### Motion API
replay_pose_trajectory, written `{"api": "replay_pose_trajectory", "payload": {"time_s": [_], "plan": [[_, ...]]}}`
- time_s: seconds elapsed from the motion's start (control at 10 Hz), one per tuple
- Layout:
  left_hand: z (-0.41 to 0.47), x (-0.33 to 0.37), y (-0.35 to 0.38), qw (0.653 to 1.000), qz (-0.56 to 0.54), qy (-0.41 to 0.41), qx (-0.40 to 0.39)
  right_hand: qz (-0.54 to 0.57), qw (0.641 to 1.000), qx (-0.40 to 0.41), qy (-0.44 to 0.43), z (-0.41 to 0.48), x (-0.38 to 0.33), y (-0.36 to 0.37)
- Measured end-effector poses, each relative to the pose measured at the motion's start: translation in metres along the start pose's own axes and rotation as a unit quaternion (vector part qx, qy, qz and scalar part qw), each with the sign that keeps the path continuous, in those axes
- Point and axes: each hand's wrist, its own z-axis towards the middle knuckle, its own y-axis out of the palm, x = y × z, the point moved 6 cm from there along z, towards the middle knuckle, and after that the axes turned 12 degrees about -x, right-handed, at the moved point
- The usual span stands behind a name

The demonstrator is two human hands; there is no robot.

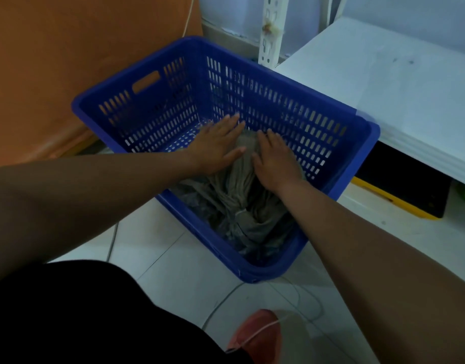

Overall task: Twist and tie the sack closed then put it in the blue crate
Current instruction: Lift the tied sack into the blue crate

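Dark cloth fills the lower left, right under the camera, with a reddish shoe beside it on the tiled floor and a thin white cord lying over it. Beyond them stands the crate, which serves as landmark. Left of the crate rises an orange bulk; right of it runs a white shelf, with a slotted post behind the crate's far corner.

Inside the crate lies the sack, grey and crumpled, its neck gathered and bound by a pale tie near the crate's near wall. The left hand lies flat on the sack's far left part, fingers spread and gripping nothing. The right hand, likewise flat and spread, presses just beside it; the two are close but not touching.

The step looks like settling the sack in place. Done well, both palms push evenly downward so the bulk sits below the crate's rim, keeping clear of the tie so the knot is not loosened, then lift straight up.
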Motion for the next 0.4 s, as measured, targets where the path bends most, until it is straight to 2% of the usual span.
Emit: {"api": "replay_pose_trajectory", "payload": {"time_s": [0.1, 0.2, 0.3, 0.4], "plan": [[-0.001, -0.008, 0.05, 0.977, -0.022, -0.071, -0.199, -0.014, 0.99, -0.143, 0.015, 0.005, 0.01, 0.03], [-0.005, -0.006, 0.053, 0.979, -0.038, -0.069, -0.189, -0.038, 0.982, -0.184, 0.028, 0.0, 0.009, 0.041], [0.003, -0.005, 0.018, 0.991, -0.04, -0.061, -0.115, -0.001, 0.989, -0.142, 0.027, 0.001, 0.006, 0.027], [0.005, -0.007, -0.028, 0.997, -0.054, -0.049, -0.028, 0.08, 0.996, -0.028, -0.024, -0.008, -0.006, 0.0]]}}
